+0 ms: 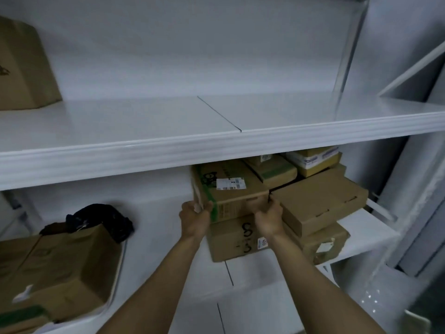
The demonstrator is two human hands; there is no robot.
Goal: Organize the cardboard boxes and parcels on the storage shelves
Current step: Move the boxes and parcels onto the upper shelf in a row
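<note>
A brown cardboard box with green tape and a white label [228, 191] sits on top of a larger brown box [232, 239] on the lower white shelf [370, 227]. My left hand [193, 219] grips its front left corner. My right hand [271, 216] grips its front right corner, between it and a flat brown box [317, 201] lying beside it. Behind these lie a smaller brown parcel [272, 169] and a white-topped box [313, 160].
The upper white shelf [168, 121] carries a tall brown box [21, 68] at far left. On the lower left, an open brown carton [65, 268] holds a black bag [103, 218]. A white upright post [349, 49] stands at right.
</note>
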